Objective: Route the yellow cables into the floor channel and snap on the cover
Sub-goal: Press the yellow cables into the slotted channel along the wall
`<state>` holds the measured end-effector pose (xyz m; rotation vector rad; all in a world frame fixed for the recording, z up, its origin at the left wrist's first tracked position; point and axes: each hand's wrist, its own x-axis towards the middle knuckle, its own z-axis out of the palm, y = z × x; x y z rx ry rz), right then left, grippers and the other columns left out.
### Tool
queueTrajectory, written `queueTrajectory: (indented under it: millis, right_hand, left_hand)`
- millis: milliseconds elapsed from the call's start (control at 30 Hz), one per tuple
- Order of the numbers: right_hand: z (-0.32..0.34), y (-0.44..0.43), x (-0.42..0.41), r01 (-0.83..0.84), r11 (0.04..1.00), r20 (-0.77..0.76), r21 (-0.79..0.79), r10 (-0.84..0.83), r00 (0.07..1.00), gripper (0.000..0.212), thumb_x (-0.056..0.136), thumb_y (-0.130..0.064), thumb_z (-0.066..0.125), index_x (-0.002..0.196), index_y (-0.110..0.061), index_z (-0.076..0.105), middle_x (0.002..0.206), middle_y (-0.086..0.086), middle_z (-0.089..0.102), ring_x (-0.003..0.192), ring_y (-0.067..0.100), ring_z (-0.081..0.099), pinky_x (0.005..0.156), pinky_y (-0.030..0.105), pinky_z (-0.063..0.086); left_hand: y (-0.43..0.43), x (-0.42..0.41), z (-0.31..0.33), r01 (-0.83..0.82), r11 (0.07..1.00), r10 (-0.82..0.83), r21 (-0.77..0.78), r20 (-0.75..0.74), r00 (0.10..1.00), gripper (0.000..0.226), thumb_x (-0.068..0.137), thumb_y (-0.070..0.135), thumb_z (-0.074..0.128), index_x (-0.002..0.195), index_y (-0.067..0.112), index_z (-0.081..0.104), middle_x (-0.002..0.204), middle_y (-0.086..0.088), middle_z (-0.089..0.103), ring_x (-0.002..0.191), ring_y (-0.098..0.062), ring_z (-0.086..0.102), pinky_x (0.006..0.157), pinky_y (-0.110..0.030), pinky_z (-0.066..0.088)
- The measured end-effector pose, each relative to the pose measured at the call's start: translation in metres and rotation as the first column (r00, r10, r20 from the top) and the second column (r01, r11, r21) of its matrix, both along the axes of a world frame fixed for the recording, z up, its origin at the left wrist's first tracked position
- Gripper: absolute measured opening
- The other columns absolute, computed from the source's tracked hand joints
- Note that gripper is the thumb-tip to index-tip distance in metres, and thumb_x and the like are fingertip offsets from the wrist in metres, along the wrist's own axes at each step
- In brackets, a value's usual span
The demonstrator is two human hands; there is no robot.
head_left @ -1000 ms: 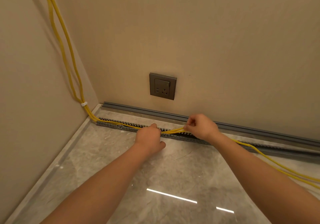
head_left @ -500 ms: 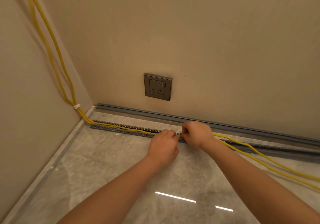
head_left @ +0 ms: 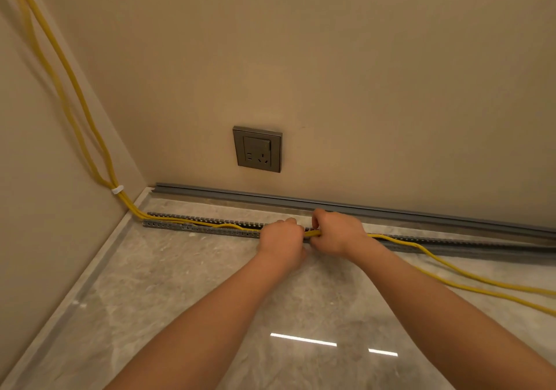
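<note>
Hands [head_left: 282,240] shifted right, cables [head_left: 313,233] between fingers [head_left: 320,219]

i'm seeing my left hand [head_left: 281,240] and right hand [head_left: 337,233] gripping the yellow cables [head_left: 313,233] over the floor channel [head_left: 198,227], with the cover [head_left: 270,198] lying at twelve o'clock.

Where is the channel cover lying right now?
In the head view the grey cover strip lies along the foot of the back wall, below the wall socket and just behind the slotted floor channel, not yet fitted.
</note>
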<state>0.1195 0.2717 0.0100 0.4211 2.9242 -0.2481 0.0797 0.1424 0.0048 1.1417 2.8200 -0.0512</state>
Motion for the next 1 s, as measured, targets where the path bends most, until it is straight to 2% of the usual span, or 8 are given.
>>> queueTrajectory:
  millis: [233, 367, 467, 567, 667, 767, 900, 1000]
  right_hand:
    - [0.015, 0.022, 0.026, 0.035, 0.943, 0.144, 0.332, -0.088, 0.986, 0.026, 0.086, -0.025, 0.057, 0.110, -0.017, 0.060, 0.110, 0.006, 0.066, 0.102, 0.028, 0.063, 0.076, 0.034, 0.048]
    - [0.015, 0.030, 0.044, 0.113, 0.932, 0.114, 0.344, -0.161, 0.980, 0.027, 0.092, -0.026, 0.048, 0.113, -0.014, 0.061, 0.115, 0.008, 0.066, 0.106, 0.028, 0.062, 0.077, 0.032, 0.045]
    - [0.014, 0.033, 0.048, 0.141, 0.957, 0.030, 0.253, -0.154, 0.988, 0.024, 0.089, -0.026, 0.049, 0.107, -0.016, 0.061, 0.109, 0.008, 0.067, 0.102, 0.030, 0.062, 0.073, 0.033, 0.044]
    - [0.021, 0.044, 0.050, 0.152, 0.988, 0.098, -0.008, -0.150, 0.984, 0.021, 0.082, -0.024, 0.053, 0.096, -0.025, 0.069, 0.086, -0.001, 0.073, 0.085, 0.023, 0.066, 0.065, 0.030, 0.047]
    - [0.029, 0.059, 0.053, 0.210, 0.896, 0.138, -0.392, -0.168, 0.976, 0.015, 0.084, -0.034, 0.057, 0.087, -0.025, 0.070, 0.061, -0.003, 0.069, 0.054, 0.013, 0.057, 0.049, 0.024, 0.044]
    - [0.029, 0.069, 0.049, 0.205, 0.813, 0.087, -0.545, -0.189, 0.978, 0.019, 0.095, -0.026, 0.050, 0.084, -0.018, 0.064, 0.058, 0.001, 0.064, 0.044, 0.009, 0.047, 0.042, 0.021, 0.036]
    - [0.024, 0.075, 0.034, 0.193, 0.818, 0.045, -0.542, -0.201, 0.979, 0.017, 0.087, -0.013, 0.058, 0.072, -0.022, 0.062, 0.061, 0.001, 0.064, 0.060, 0.017, 0.059, 0.063, 0.028, 0.047]
    - [0.029, 0.074, 0.028, 0.053, 0.971, -0.060, -0.234, -0.069, 0.996, 0.014, 0.085, -0.022, 0.055, 0.083, -0.025, 0.069, 0.086, 0.002, 0.072, 0.088, 0.026, 0.067, 0.074, 0.032, 0.050]
  left_hand:
    - [0.017, 0.004, -0.003, 0.049, 0.994, -0.059, -0.099, -0.105, 0.993, 0.028, 0.092, 0.004, 0.050, 0.116, 0.012, 0.062, 0.113, -0.007, 0.061, 0.100, -0.028, 0.063, 0.069, -0.032, 0.044]
    - [0.025, 0.008, -0.007, 0.068, 0.992, -0.082, -0.107, -0.130, 0.988, 0.029, 0.092, 0.001, 0.047, 0.116, 0.010, 0.061, 0.115, -0.008, 0.061, 0.102, -0.027, 0.064, 0.074, -0.032, 0.047]
    - [0.027, 0.009, -0.010, 0.056, 0.993, -0.071, -0.106, -0.142, 0.987, 0.029, 0.091, -0.001, 0.049, 0.115, 0.011, 0.061, 0.115, -0.007, 0.061, 0.101, -0.026, 0.064, 0.069, -0.031, 0.043]
    - [0.029, 0.012, -0.007, 0.039, 0.991, -0.057, -0.125, -0.149, 0.987, 0.029, 0.091, 0.000, 0.050, 0.115, 0.012, 0.062, 0.113, -0.005, 0.062, 0.100, -0.025, 0.064, 0.068, -0.029, 0.041]
    - [0.033, 0.013, -0.005, 0.007, 0.990, -0.028, -0.138, -0.152, 0.988, 0.029, 0.091, 0.000, 0.049, 0.113, 0.013, 0.064, 0.112, -0.004, 0.064, 0.101, -0.024, 0.064, 0.074, -0.029, 0.047]
    - [0.037, 0.017, -0.003, -0.052, 0.988, 0.028, -0.142, -0.163, 0.986, 0.029, 0.091, 0.001, 0.049, 0.111, 0.014, 0.066, 0.110, -0.003, 0.066, 0.101, -0.024, 0.066, 0.077, -0.029, 0.049]
    - [0.042, 0.024, -0.001, -0.145, 0.978, 0.120, -0.150, -0.163, 0.979, 0.030, 0.091, -0.001, 0.049, 0.110, 0.015, 0.066, 0.109, -0.003, 0.066, 0.100, -0.024, 0.067, 0.077, -0.030, 0.050]
    - [0.044, 0.027, -0.001, -0.206, 0.967, 0.181, -0.151, -0.169, 0.969, 0.030, 0.090, -0.002, 0.049, 0.109, 0.013, 0.066, 0.110, -0.004, 0.066, 0.100, -0.026, 0.066, 0.077, -0.032, 0.051]
